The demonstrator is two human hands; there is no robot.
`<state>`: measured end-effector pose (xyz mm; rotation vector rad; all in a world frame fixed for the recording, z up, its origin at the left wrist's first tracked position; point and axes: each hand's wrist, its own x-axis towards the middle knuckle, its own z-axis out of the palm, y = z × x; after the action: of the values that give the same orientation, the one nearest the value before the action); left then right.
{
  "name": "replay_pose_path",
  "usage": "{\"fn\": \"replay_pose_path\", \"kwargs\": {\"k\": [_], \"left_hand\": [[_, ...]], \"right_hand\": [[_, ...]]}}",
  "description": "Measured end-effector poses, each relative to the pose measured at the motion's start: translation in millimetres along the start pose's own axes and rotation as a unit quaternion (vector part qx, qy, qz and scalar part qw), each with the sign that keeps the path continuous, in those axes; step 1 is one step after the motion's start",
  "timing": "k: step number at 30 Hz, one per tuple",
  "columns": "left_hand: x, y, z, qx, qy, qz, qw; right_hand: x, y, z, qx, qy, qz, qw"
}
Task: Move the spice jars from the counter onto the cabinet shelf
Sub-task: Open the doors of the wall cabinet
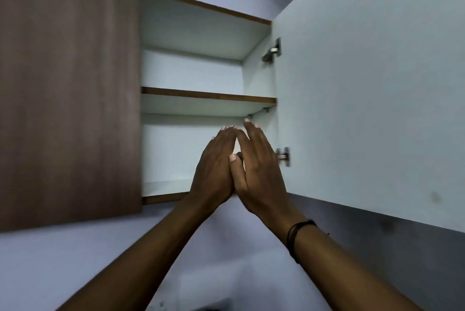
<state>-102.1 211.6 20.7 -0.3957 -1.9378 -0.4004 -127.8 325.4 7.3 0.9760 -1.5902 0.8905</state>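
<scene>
No spice jar can be made out in the head view, and the counter is out of sight. My left hand (214, 167) and my right hand (261, 167) are raised side by side in front of the cabinet's lower compartment. Their heels touch, the fingers are stretched upward, and the fingertips nearly meet. A narrow pale gap shows between the palms; whether something sits in it is hidden. The bottom shelf (163, 186) lies just behind the hands. The middle shelf (208, 95) is above the fingertips. Both shelves look bare where they show.
The cabinet's right door (364, 96) stands swung open, white inside, with two metal hinges (273, 51). The brown left door (68, 96) is closed. A pale wall (75, 260) runs below the cabinet. A dark cord band circles my right wrist (298, 232).
</scene>
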Motion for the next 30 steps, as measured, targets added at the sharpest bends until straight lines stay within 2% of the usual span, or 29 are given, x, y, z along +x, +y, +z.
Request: {"fn": "replay_pose_path", "kwargs": {"k": [3, 6, 11, 15, 19, 24, 30], "left_hand": [[-12, -53, -43, 0.136, 0.014, -0.030, 0.990], [-21, -95, -79, 0.254, 0.011, -0.031, 0.967], [-30, -136, -123, 0.370, 0.002, -0.036, 0.928], [-35, -170, -153, 0.425, -0.013, -0.074, 0.902], [-40, -195, -165, 0.471, -0.042, -0.088, 0.876], [-40, -201, -160, 0.486, -0.032, -0.085, 0.869], [-39, -190, -156, 0.487, -0.032, -0.101, 0.867]], "right_hand": [[10, -23, 59, 0.023, -0.022, -0.015, 0.999], [18, -46, 111, 0.056, -0.044, -0.013, 0.997], [30, -75, 177, 0.106, -0.064, -0.021, 0.992], [38, -100, 224, 0.199, -0.107, 0.014, 0.974], [41, -119, 251, 0.312, -0.126, 0.108, 0.936], [53, -122, 257, 0.379, -0.129, 0.208, 0.892], [66, -120, 231, 0.453, -0.137, 0.271, 0.839]]}}
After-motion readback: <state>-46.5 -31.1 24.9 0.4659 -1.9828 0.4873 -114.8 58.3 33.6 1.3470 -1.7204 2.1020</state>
